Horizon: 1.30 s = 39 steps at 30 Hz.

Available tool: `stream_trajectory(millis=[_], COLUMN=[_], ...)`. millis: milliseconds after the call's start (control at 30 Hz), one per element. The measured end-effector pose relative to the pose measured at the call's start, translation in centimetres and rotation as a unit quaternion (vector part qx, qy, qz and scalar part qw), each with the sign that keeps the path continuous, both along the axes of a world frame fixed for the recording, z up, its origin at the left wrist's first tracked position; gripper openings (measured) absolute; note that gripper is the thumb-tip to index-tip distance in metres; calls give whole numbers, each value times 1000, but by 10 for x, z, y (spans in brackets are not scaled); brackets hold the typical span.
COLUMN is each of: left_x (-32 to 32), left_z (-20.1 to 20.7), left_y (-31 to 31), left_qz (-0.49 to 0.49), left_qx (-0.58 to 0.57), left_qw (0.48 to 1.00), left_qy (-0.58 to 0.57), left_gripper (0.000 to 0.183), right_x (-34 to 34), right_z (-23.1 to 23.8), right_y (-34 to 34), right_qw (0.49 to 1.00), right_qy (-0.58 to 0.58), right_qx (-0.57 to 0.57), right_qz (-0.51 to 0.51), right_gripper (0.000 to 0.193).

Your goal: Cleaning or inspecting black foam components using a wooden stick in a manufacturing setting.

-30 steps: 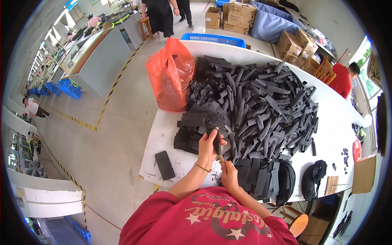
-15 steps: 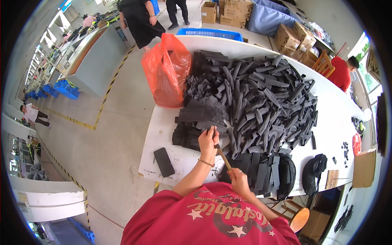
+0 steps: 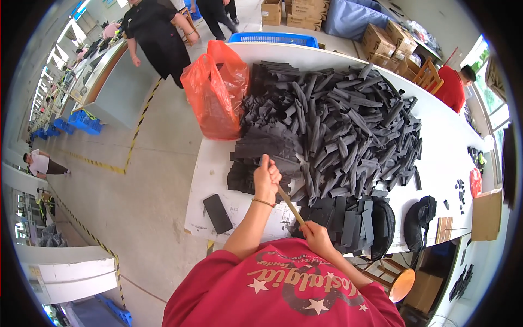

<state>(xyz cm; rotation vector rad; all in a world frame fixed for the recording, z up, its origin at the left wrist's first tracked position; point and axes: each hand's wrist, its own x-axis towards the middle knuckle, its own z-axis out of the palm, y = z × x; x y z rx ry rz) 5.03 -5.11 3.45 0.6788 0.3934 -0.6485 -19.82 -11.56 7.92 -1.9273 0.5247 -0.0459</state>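
Observation:
My left hand point(image 3: 266, 178) is closed around the far end of a thin light wooden stick point(image 3: 291, 206). Whether a black piece is also inside that fist cannot be made out. Lower and to the right, my right hand point(image 3: 317, 237) grips the stick's near end. Flat black fabric pieces point(image 3: 267, 143) lie stacked just beyond my left hand. To their right spreads a big heap of rolled black fabric tubes point(image 3: 354, 131). More flat black pieces point(image 3: 348, 220) lie right of my right hand.
A black phone point(image 3: 218, 213) lies on the white table point(image 3: 204, 169) at left. An orange plastic bag point(image 3: 215, 95) stands at the far left corner; a blue basket point(image 3: 272, 39) is beyond the far edge. Two black pouches point(image 3: 418, 226) lie at right, near a wooden stool point(image 3: 401, 285). Other people are around.
My left hand has shifted slightly left and turned. The dark bit seen at the stick's far end no longer shows. A person in black beyond the table has moved left.

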Motion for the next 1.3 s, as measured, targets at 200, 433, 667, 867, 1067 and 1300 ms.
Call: stream_trajectory(millis=[200, 433, 667, 867, 1067, 1300], left_x=[21, -20, -17, -53, -101, -60], left_z=[1, 4, 36, 32, 24, 65], left_y=[10, -25, -12, 0, 2, -8], left_qz=[35, 90, -13, -463, -422, -131], left_qx=[-58, -31, 162, 109, 21, 214], left_qw=[998, 991, 979, 816, 861, 893], left_qy=[-11, 92, -122, -328, -284, -372], left_gripper=[35, 33, 32, 28, 29, 26], right_x=[-39, 73, 110, 122, 133, 117], right_z=[52, 18, 0, 10, 27, 49], right_y=[-29, -24, -41, -59, -89, -123], right_qw=[997, 981, 956, 946, 881, 953], right_qy=[52, -132, -204, -251, -254, -191], right_qx=[-25, -4, 123, 10, 154, 153], right_qz=[43, -139, -171, -206, -369, -180], right_gripper=[23, 28, 11, 10, 13, 15])
